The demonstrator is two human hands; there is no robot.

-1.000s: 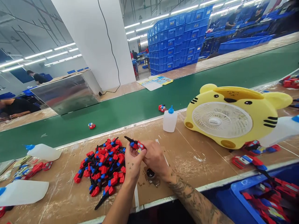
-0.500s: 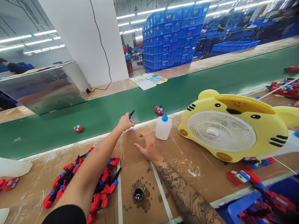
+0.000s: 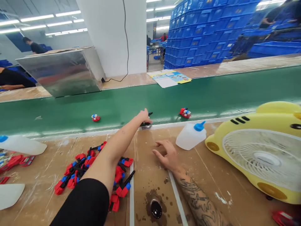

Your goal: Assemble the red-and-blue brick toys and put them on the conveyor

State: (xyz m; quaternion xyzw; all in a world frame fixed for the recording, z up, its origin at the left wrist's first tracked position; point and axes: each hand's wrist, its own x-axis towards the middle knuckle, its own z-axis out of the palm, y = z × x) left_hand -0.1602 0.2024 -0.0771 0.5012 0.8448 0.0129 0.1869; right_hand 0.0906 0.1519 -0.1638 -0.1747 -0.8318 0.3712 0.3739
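Observation:
My left hand (image 3: 145, 116) reaches over the near edge of the green conveyor belt (image 3: 117, 103). Its fingers are closed on a small toy part, of which only a black rod (image 3: 150, 113) sticks out past them; the rest is hidden. My right hand (image 3: 167, 153) hovers low over the brown tabletop, fingers curved and apart, holding nothing. Just right of it a white bottle with a blue cap (image 3: 191, 136) stands by the belt. Beneath my left forearm lies a pile of red, blue and black toy parts (image 3: 77, 166).
Two small red-and-white toy pieces, one on the left (image 3: 95, 117) and one on the right (image 3: 185, 113), sit on the belt. A yellow fan (image 3: 261, 157) lies at right. A small dark cup (image 3: 156, 208) stands in wet spots. Blue crates (image 3: 199, 37) are stacked beyond.
My view has swung right to left, so the scene sits further right. The left hand is lower at the belt edge, the toy part more hidden by its fingers. My right hand stays open.

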